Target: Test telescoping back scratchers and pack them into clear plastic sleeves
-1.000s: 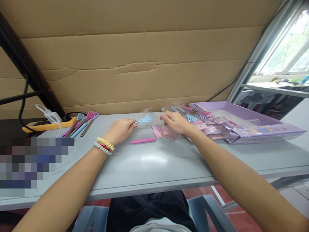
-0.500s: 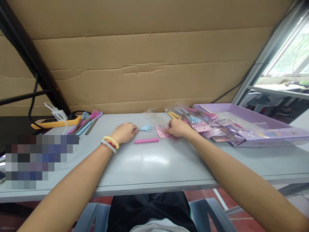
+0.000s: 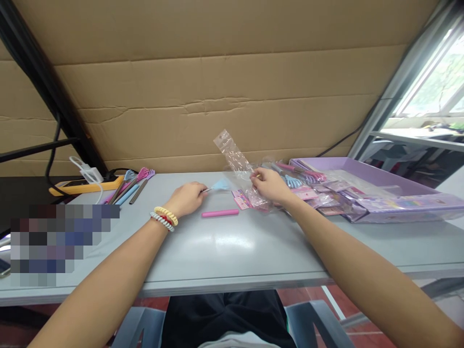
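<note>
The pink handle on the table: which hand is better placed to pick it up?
Probably the left hand: it lies just beside the pink handle, though it holds the blue scratcher. The right hand grips a clear bag.

Blue scratcher [image 3: 220, 185] — clear sleeve [image 3: 235, 157] upright
</note>
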`<state>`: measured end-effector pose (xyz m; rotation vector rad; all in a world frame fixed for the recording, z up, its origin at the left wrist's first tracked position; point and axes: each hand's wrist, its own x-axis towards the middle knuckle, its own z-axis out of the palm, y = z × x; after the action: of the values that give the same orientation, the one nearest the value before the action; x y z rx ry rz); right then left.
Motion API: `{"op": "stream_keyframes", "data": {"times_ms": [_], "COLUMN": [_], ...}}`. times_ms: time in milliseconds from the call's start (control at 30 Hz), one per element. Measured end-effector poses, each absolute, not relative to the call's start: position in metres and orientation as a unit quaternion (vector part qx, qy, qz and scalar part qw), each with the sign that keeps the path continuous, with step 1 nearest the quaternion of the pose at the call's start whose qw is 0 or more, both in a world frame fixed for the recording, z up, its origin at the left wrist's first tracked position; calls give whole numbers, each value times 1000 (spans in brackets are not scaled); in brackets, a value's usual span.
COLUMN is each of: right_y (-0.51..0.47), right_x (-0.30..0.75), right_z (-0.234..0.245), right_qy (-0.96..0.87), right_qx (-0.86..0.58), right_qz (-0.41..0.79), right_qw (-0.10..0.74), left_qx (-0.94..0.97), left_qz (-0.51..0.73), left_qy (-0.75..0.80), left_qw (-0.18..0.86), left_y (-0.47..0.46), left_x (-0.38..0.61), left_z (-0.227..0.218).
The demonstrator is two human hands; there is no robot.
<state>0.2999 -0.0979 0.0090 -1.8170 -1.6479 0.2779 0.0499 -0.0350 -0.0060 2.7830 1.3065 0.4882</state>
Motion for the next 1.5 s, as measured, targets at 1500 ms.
{"op": "stream_keyframes", "data": {"times_ms": [1500], "right_y": [-111], "right_x": [270], "right_z": [-3], "right_qy": [-764], "right_qx": [-372], "right_qz": [345], "right_qw": [400], "left_qx": [773], "left_qz": [320], "left_qy": [336], "left_qw": [433], "left_y": [-59], "left_x": [76], "left_z": [-4]}}
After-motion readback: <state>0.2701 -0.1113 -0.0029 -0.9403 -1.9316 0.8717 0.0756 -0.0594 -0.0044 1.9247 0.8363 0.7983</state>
